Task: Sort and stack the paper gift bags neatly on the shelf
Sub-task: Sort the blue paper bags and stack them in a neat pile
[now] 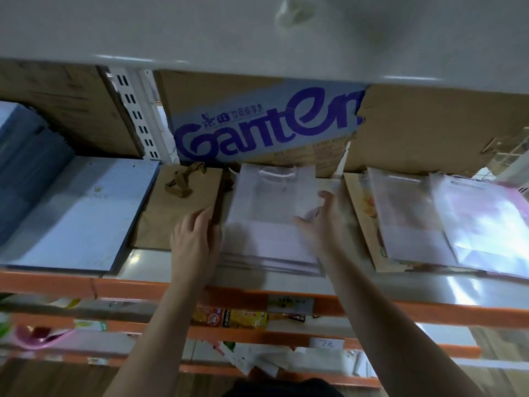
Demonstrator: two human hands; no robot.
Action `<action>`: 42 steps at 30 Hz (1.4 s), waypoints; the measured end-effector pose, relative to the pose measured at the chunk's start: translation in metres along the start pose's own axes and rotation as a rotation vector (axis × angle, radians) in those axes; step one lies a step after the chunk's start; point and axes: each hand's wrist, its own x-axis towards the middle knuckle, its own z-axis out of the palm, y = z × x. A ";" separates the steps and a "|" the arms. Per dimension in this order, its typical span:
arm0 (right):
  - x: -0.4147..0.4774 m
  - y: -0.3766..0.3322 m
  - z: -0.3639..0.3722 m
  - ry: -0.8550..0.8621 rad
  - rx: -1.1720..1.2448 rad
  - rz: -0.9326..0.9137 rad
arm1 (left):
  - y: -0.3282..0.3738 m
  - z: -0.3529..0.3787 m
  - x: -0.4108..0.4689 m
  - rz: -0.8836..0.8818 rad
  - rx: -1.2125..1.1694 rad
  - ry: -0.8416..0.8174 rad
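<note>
On mid shelf (415,285), white gift-bag stack (266,213) sits betw. hands, handles rearward: L hand (196,242) fingers together at its left edge, R hand (323,224) fingers splayed on top.

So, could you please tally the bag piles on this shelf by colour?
Blue: 2, dark blue pile and pale blue pile
Brown: 2, left kraft pile and right kraft pile
White: 2, middle white pile and right white pile
Pink: 1, pinkish pile
Total: 7
</note>
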 end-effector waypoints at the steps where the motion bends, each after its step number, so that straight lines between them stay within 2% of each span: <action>1: 0.000 -0.001 0.001 -0.006 -0.080 -0.031 | 0.001 0.000 0.000 0.002 -0.001 0.006; 6: -0.001 0.000 -0.003 -0.051 -0.283 -0.151 | 0.004 0.003 0.000 0.039 0.047 -0.006; 11: 0.000 0.007 -0.016 0.030 -0.525 -0.262 | 0.011 0.004 0.001 0.018 0.050 -0.014; 15: -0.005 0.018 -0.050 0.080 -0.409 -0.356 | 0.042 0.015 0.003 0.078 0.013 -0.060; 19: -0.001 0.050 -0.110 0.216 -0.352 -0.397 | 0.099 0.042 0.004 0.212 -0.088 -0.107; 24: 0.009 0.107 -0.199 0.430 -0.426 -0.266 | 0.180 0.089 0.005 0.307 -0.195 -0.214; 28: 0.015 0.149 -0.260 0.493 -0.482 -0.108 | 0.229 0.123 0.004 0.368 -0.200 -0.284; 35: 0.027 0.175 -0.305 0.364 -0.625 0.156 | 0.266 0.146 0.006 0.173 0.133 -0.315; 42: 0.031 0.169 -0.314 0.347 -0.664 0.256 | 0.287 0.155 0.006 -0.122 -0.077 -0.448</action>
